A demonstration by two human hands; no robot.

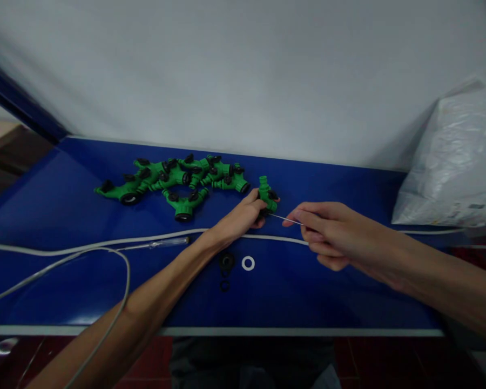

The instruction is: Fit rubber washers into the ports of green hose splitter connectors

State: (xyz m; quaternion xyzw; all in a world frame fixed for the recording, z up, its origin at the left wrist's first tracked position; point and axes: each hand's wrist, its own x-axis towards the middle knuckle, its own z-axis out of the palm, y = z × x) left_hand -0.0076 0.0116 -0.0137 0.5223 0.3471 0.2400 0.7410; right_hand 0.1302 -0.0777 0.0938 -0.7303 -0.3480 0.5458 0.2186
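My left hand (251,208) grips a green Y-shaped hose splitter (266,194) with black valve levers, its fingers wrapped round the lower part. From the right, my right hand (326,229) is closed on a thin metal-shafted tool (285,218). The shaft's tip meets the splitter's lower end; whether it goes inside, I cannot tell. My fingers hide the tool's handle. Below the hands, on the blue table (308,292), lie a white ring (248,263), a black collar (226,261) and a small black ring (224,285).
Several more green splitters (184,205) lie in a cluster at the back left. A clear-handled screwdriver (168,243) rests beside a white cable (65,252) that crosses the table. Another stretch of cable loops over my left forearm. A white plastic bag (449,162) stands at the right.
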